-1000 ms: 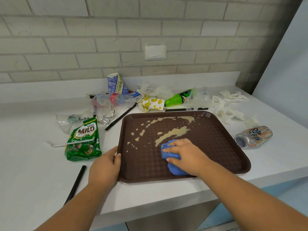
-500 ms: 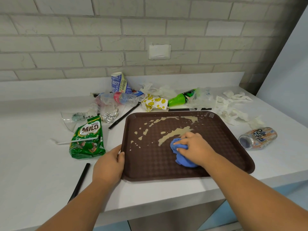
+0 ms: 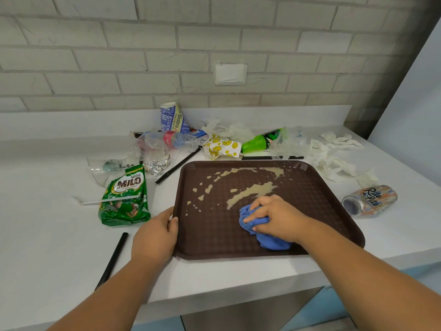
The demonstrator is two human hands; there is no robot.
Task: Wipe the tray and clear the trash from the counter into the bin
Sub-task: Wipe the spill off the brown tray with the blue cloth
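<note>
Pulled back slightly, my right hand (image 3: 276,218) grips the blue cloth (image 3: 269,242) on the brown tray (image 3: 310,199) beside its beige spill (image 3: 250,192); my left hand (image 3: 155,237) clasps the tray's rim.

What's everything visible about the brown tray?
The tray is dark brown, rectangular with rounded corners and a raised rim, and looks like textured plastic. It lies flat near the front edge of the counter. Smears and spatters of beige liquid cover its far half. The left hand grips its left rim; the right hand presses a bunched blue cloth onto its middle.
</note>
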